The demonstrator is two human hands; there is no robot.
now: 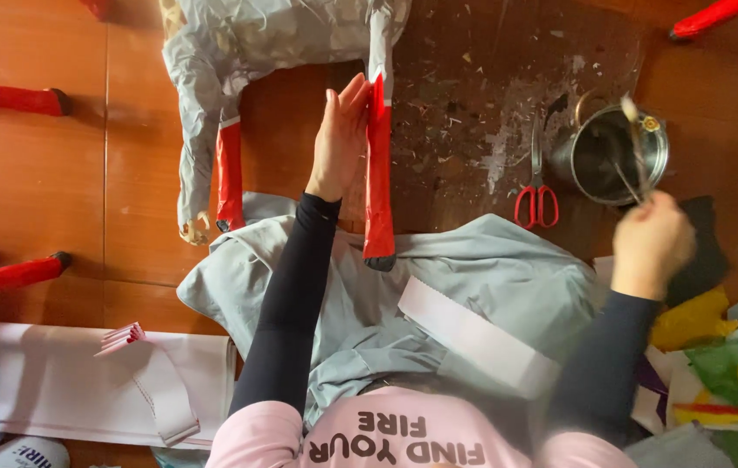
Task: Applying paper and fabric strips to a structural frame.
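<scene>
A grey paper animal figure [239, 39] lies on the brown floor, with two legs wrapped in red paper. My left hand [339, 139] lies flat against the longer red leg [378, 182], pressing its side. Off to the right, my right hand [651, 243] grips a thin brush [633, 143] whose tip dips into a small metal bucket [620, 156]. The shorter red leg [229, 178] hangs at the left, untouched. A white paper strip [473, 334] rests across the grey cloth on my lap [473, 269].
Red-handled scissors [536, 195] lie beside the bucket. Coloured paper scraps [724, 364] pile at the right. White paper sheets and a folded pink piece [122, 338] sit at the lower left. Red stool legs [9, 97] stand around the edges.
</scene>
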